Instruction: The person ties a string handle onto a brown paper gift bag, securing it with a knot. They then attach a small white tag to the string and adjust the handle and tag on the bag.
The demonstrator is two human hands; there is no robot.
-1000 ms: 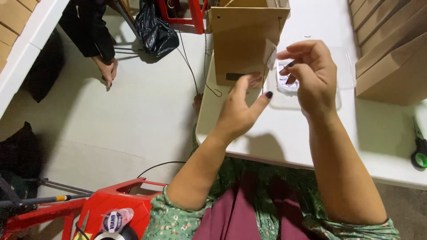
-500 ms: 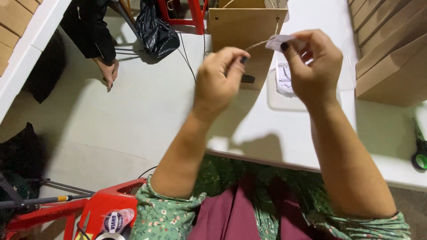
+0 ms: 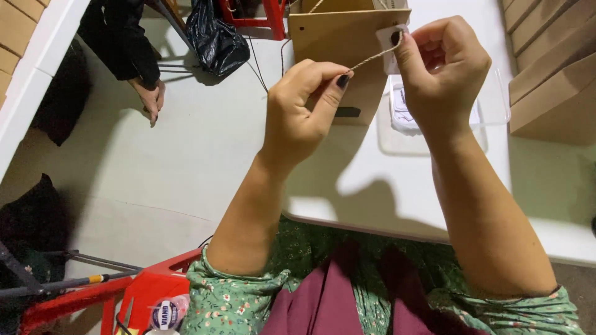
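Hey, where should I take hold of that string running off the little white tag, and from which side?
Probably the taut stretch of string between the left hand and the tag in the right hand. Pinch it close to the tag, coming from below: it runs bare there, with the brown box behind it.

This looks like a small packing workshop — a place where goods are tagged and boxed by hand. Flat brown cardboard boxes (image 3: 562, 74) are stacked at the right edge of a plain white bench (image 3: 397, 186), and more cardboard (image 3: 15, 25) lines the far left. A brown paper bag (image 3: 338, 49) stands on the bench beside a clear tray (image 3: 490, 118). Red plastic stools (image 3: 133, 294) sit on a bare pale floor (image 3: 143, 180) — another person's hand (image 3: 151, 99) hangs nearby.
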